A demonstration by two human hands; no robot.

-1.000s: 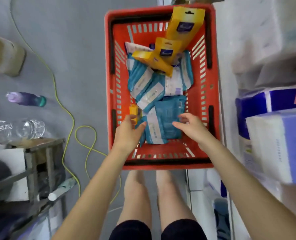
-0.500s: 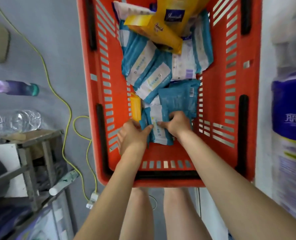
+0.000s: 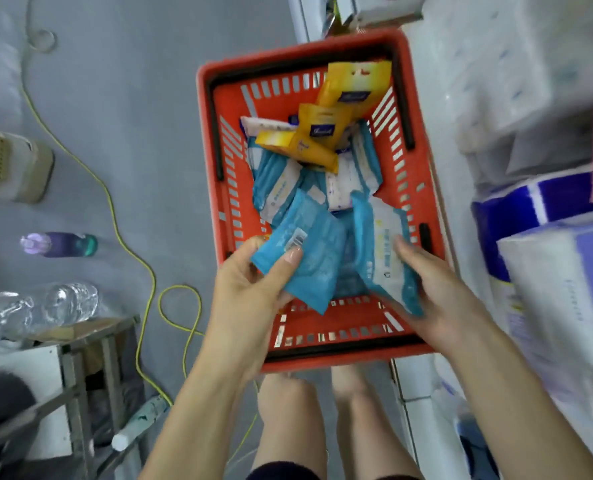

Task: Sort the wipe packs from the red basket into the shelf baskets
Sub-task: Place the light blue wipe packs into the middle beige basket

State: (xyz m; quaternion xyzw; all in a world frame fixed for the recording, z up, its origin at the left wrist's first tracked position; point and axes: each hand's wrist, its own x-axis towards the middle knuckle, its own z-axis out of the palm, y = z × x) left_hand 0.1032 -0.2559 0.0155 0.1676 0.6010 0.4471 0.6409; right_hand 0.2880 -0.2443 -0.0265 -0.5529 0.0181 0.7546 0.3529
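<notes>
the left grip pinches a crinkly blue plastic wipe pack, thumb on top, above the slotted red plastic basket. the right grip holds a blue-and-white plastic wipe pack just beside it. yellow cardboard boxes lie at the basket's far end.

yellow cable | purple bottle | clear bottle | metal stool

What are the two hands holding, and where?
The left hand pinches a blue plastic wipe pack by its near-left corner, thumb on top; the right hand grips a blue-and-white plastic wipe pack along its right edge.
</notes>
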